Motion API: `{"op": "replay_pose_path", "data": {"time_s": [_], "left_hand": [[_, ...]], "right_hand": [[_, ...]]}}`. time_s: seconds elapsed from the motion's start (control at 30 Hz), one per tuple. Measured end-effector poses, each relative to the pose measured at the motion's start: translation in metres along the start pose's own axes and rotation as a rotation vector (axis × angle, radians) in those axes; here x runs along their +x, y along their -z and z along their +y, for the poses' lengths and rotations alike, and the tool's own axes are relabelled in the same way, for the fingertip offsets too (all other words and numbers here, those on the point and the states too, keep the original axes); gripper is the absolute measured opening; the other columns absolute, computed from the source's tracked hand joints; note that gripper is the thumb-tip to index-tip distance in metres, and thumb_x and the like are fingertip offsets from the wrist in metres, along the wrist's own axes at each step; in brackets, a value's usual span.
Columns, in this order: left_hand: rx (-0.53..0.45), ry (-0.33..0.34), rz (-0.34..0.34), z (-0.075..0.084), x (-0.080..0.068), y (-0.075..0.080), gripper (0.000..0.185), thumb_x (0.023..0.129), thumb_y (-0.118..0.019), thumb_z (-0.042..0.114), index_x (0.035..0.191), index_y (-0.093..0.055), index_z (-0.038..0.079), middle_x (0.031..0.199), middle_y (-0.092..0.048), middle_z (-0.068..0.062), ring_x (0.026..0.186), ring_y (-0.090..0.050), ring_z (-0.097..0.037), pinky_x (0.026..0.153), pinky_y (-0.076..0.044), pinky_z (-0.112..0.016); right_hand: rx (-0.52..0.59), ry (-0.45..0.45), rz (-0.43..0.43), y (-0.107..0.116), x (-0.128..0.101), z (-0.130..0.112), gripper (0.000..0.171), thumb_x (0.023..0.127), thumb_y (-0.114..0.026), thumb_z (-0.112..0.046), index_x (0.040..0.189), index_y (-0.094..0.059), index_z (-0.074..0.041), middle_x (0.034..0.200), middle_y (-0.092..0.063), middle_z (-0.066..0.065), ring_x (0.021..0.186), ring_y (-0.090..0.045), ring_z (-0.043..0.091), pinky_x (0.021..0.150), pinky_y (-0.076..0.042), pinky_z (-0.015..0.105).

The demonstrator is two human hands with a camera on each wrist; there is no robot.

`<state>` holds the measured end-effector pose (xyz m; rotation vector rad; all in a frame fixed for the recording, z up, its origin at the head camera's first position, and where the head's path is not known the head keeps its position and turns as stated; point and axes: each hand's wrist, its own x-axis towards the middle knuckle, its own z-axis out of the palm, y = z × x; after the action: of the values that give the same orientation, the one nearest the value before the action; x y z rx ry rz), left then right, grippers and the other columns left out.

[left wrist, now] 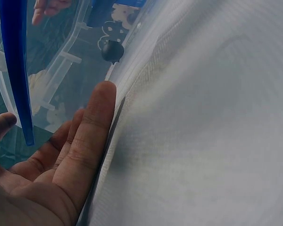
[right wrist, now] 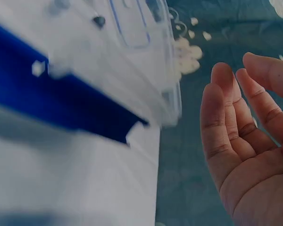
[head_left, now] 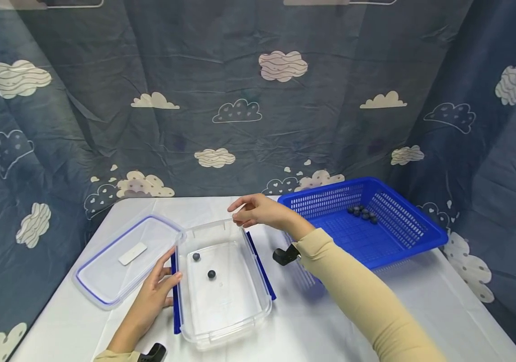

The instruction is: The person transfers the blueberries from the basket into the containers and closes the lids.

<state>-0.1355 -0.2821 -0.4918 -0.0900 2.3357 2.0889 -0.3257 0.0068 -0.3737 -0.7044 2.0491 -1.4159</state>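
A clear plastic box [head_left: 235, 306] with blue side clips stands on the white table, holding two dark blueberries [head_left: 211, 274]. My left hand [head_left: 160, 281] rests flat against the box's left side, fingers straight; the left wrist view shows those fingers [left wrist: 92, 136] beside the clear wall and blue clip [left wrist: 16, 70]. My right hand [head_left: 250, 211] hovers over the box's far rim with relaxed fingers, empty in the right wrist view [right wrist: 245, 141]. A blue basket [head_left: 402, 236] at the right holds several blueberries [head_left: 363, 212].
The box's clear lid [head_left: 122, 259] with a blue seal lies flat to the left of the box. A cloud-patterned dark curtain [head_left: 239, 100] closes off the back and sides. White table surface [head_left: 312, 322] shows in front and between box and basket.
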Motion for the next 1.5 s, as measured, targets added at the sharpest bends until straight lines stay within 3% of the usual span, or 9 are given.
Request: {"op": "replay_pose_path", "data": {"time_s": [0.1,0.33,0.57,0.77,0.9,1.13,1.33,1.5], "left_hand": [[0.003,-0.003,0.005,0.0,-0.001,0.001,0.069,0.111,-0.06,0.023,0.17,-0.028,0.035,0.137,-0.052,-0.027,0.103,-0.068,-0.017,0.073,-0.067,-0.037],[0.014,-0.002,0.02,-0.002,-0.002,0.002,0.068,0.111,-0.06,0.023,0.17,-0.029,0.034,0.137,-0.052,-0.026,0.102,-0.068,-0.017,0.071,-0.066,-0.036],[0.013,0.008,0.02,-0.003,-0.002,0.003,0.068,0.111,-0.06,0.024,0.17,-0.029,0.035,0.137,-0.052,-0.025,0.102,-0.067,-0.016,0.071,-0.066,-0.036],[0.015,0.005,0.018,-0.004,-0.001,0.003,0.068,0.111,-0.06,0.024,0.17,-0.029,0.036,0.135,-0.052,-0.025,0.101,-0.067,-0.016,0.071,-0.066,-0.036],[0.01,0.002,0.011,-0.003,-0.001,0.002,0.068,0.111,-0.06,0.023,0.17,-0.029,0.035,0.135,-0.052,-0.026,0.102,-0.068,-0.016,0.073,-0.066,-0.037],[0.004,-0.005,0.004,-0.003,0.0,0.002,0.068,0.111,-0.06,0.023,0.17,-0.028,0.034,0.135,-0.052,-0.026,0.102,-0.069,-0.018,0.074,-0.067,-0.038],[0.008,-0.005,0.003,-0.004,0.0,0.002,0.068,0.111,-0.06,0.022,0.17,-0.028,0.033,0.136,-0.052,-0.027,0.103,-0.068,-0.018,0.073,-0.067,-0.038],[0.011,-0.006,0.006,-0.004,0.001,0.002,0.068,0.11,-0.06,0.022,0.17,-0.028,0.033,0.135,-0.052,-0.026,0.103,-0.068,-0.018,0.073,-0.067,-0.038]], "right_hand": [[0.004,-0.002,0.036,0.015,-0.005,0.004,0.033,0.106,-0.067,-0.012,0.137,-0.066,-0.003,0.112,-0.075,0.013,0.1,-0.072,0.018,0.104,-0.061,0.048],[0.015,-0.023,0.113,0.054,-0.02,0.018,0.035,0.109,-0.064,-0.014,0.141,-0.063,-0.002,0.113,-0.074,0.007,0.102,-0.072,0.016,0.093,-0.063,0.032],[0.066,-0.062,0.199,0.095,-0.035,0.04,0.039,0.11,-0.06,-0.01,0.146,-0.055,0.005,0.121,-0.071,0.012,0.104,-0.07,0.016,0.097,-0.062,0.032],[0.138,-0.05,0.271,0.126,-0.049,0.062,0.042,0.109,-0.061,-0.008,0.145,-0.05,0.01,0.11,-0.071,0.004,0.099,-0.071,0.012,0.088,-0.062,0.023],[0.177,-0.071,0.313,0.142,-0.06,0.073,0.045,0.11,-0.06,-0.009,0.148,-0.048,0.011,0.107,-0.072,-0.001,0.095,-0.073,0.007,0.089,-0.062,0.022],[0.193,-0.158,0.406,0.168,-0.083,0.098,0.055,0.112,-0.058,-0.015,0.158,-0.039,0.009,0.105,-0.071,-0.005,0.093,-0.072,0.002,0.091,-0.062,0.02],[0.127,-0.273,0.499,0.186,-0.098,0.12,0.059,0.112,-0.056,-0.017,0.162,-0.035,0.005,0.109,-0.068,-0.005,0.094,-0.071,0.001,0.097,-0.062,0.024],[0.123,-0.343,0.543,0.201,-0.111,0.132,0.061,0.112,-0.055,-0.016,0.164,-0.031,0.006,0.102,-0.067,-0.007,0.089,-0.07,0.001,0.094,-0.062,0.023]]}}
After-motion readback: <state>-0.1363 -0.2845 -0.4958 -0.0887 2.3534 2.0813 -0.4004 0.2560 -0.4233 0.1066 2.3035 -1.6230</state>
